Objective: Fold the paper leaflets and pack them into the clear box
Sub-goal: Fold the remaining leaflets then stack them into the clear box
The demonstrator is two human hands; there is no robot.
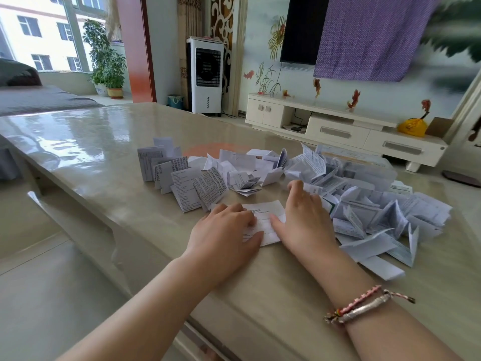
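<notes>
Left hand [229, 230] and right hand [302, 217], both spread flat, pressing leaflet [265, 213] between them near table [104, 157] front edge; bare surface lying leftward.

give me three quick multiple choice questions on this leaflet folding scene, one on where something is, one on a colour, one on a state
1. Where is the clear box?
A. beyond the loose pile, on the person's right
B. at the table's left edge
C. on the floor

2. What colour is the cloth hanging over the TV?
A. green
B. purple
C. orange

3. What are the hands doing to the leaflet nearest the person?
A. lifting it into the air
B. pressing it flat on the table
C. nothing, they are off it

Answers: 1 A, the box sits behind the paper heap on the right. 2 B, the cloth is purple. 3 B, the left hand and right hand both lie on the sheet.
</notes>
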